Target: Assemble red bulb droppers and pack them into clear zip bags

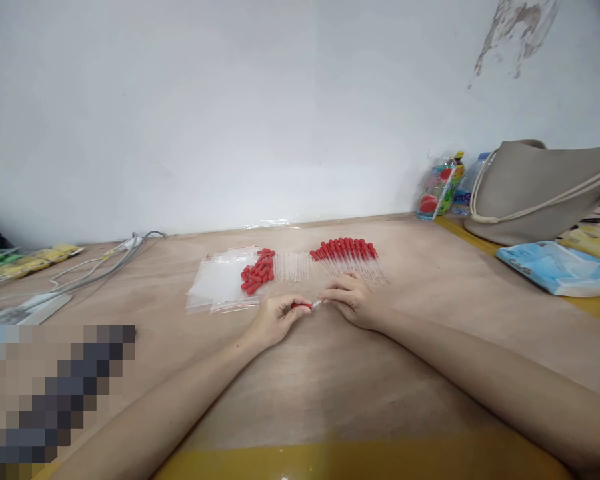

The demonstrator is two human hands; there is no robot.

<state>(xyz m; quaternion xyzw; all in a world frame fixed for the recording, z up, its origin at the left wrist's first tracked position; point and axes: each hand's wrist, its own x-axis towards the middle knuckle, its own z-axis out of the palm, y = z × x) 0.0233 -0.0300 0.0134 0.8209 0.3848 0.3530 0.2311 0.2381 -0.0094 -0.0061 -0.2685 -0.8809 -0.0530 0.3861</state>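
Between the fingertips of my left hand (pixel 279 319) is a red rubber bulb (pixel 301 306), lying sideways. My right hand (pixel 351 299) pinches a thin clear dropper tube (pixel 317 303), whose left end meets the bulb. Behind my right hand, droppers with red bulbs (pixel 347 248) lie in a row, bulbs toward the wall. To their left lie several bare clear tubes (pixel 293 267) side by side. Loose red bulbs (pixel 258 272) form a pile, partly over clear zip bags (pixel 220 283).
A power strip (pixel 35 309) with grey cables lies at left, near yellow and green packets (pixel 25 262). At right are a tissue pack (pixel 560 268), a grey bag (pixel 535 190) and drink bottles (pixel 440 188) against the wall. Pixelation covers the lower left corner.
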